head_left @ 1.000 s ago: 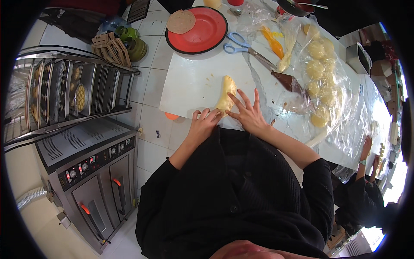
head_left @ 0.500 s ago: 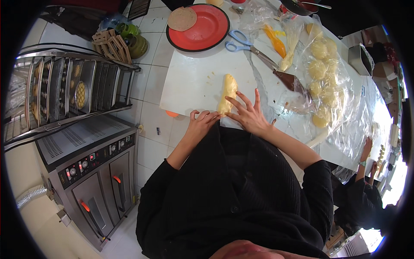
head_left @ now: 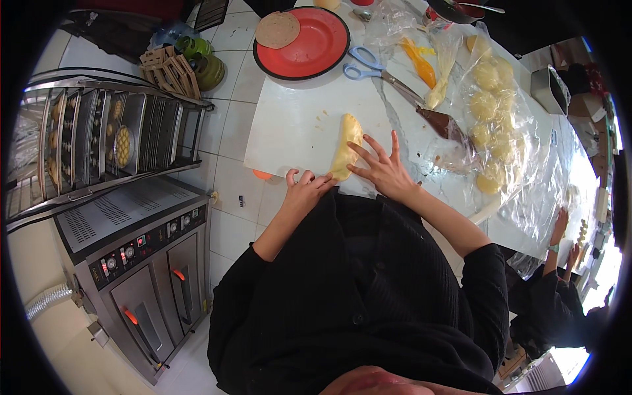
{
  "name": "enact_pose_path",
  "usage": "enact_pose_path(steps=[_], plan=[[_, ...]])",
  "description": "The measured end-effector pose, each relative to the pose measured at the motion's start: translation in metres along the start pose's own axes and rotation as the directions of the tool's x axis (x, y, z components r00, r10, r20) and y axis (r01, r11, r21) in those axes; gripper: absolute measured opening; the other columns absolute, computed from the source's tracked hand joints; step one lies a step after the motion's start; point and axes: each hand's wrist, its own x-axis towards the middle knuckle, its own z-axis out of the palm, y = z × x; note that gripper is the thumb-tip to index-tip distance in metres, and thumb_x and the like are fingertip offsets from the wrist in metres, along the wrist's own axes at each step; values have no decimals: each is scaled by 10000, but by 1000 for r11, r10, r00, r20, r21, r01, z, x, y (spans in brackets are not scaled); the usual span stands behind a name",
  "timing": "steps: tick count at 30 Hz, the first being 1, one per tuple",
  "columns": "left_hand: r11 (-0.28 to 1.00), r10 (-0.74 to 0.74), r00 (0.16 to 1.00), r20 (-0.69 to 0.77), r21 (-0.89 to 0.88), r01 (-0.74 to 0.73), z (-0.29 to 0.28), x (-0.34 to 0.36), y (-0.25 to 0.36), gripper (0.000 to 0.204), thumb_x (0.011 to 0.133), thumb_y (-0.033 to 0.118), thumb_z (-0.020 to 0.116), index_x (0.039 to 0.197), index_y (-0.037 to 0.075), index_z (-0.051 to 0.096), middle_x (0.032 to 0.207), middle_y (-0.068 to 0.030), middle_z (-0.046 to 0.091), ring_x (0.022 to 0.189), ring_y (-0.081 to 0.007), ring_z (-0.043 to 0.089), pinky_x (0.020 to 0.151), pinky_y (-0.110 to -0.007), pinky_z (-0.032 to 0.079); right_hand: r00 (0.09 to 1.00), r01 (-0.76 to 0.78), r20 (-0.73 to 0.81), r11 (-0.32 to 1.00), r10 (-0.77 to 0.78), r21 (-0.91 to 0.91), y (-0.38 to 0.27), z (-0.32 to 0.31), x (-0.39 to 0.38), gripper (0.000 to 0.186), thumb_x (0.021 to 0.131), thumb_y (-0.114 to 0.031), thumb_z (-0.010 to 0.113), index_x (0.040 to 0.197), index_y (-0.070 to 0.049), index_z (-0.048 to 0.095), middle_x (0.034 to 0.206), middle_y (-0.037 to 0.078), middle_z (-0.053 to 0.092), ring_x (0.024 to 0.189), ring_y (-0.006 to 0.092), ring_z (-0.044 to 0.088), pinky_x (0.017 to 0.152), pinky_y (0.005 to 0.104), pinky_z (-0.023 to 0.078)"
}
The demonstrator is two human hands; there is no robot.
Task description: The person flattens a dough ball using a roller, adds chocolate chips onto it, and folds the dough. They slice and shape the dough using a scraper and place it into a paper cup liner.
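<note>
A pale yellow elongated piece of dough (head_left: pixel 346 145) lies near the front edge of the white marble table (head_left: pixel 289 131). My left hand (head_left: pixel 309 189) has its fingers curled, pinching the near end of the dough. My right hand (head_left: pixel 388 168) rests beside it with fingers spread, fingertips touching the dough's right side. Blue-handled scissors (head_left: pixel 368 64), a piping bag of dark filling (head_left: pixel 441 125) and an orange piping bag (head_left: pixel 421 66) lie beyond. Several dough balls (head_left: pixel 487 105) sit under clear plastic to the right.
A red plate (head_left: pixel 309 49) holds a tan disc (head_left: pixel 280 31). A metal bin (head_left: pixel 550 92) stands at right. A tray rack (head_left: pixel 112 145), oven (head_left: pixel 151 276) and gas cylinders (head_left: pixel 207 72) are at left. A co-worker's arm (head_left: pixel 556 243) is at the lower right.
My hands shift slightly along the dough's near end, my right hand moving a little up and right. The dough's near end now reaches slightly lower toward the table's edge.
</note>
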Motion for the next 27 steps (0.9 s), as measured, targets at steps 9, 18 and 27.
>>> enact_pose_path(steps=[9,18,27], plan=[[936,-146,989,-15,-325,133,-30,23,-13,396,648,118,569,1020,251,566,1059,133,519,929,-85,470,803,-340,297,987,-155,55,985,151,70,-1,-6,1,418,649,-18,518,985,-244,622,1333,33,267,1264,283,141,948,649,-4],[987,139,989,51,-89,-134,-5,35,3,426,724,105,499,1131,230,489,1215,126,433,1131,-96,383,887,-416,257,954,-300,14,946,300,122,12,-2,7,473,638,26,496,1001,-249,624,1331,56,262,1261,312,118,946,634,-28],[969,100,994,-32,-225,-105,-20,51,-2,423,700,35,505,1094,187,525,1225,61,435,1164,-106,353,922,-453,181,918,-378,-65,914,390,144,18,6,10,480,653,33,484,1017,-249,618,1326,73,258,1254,331,119,943,633,-37]])
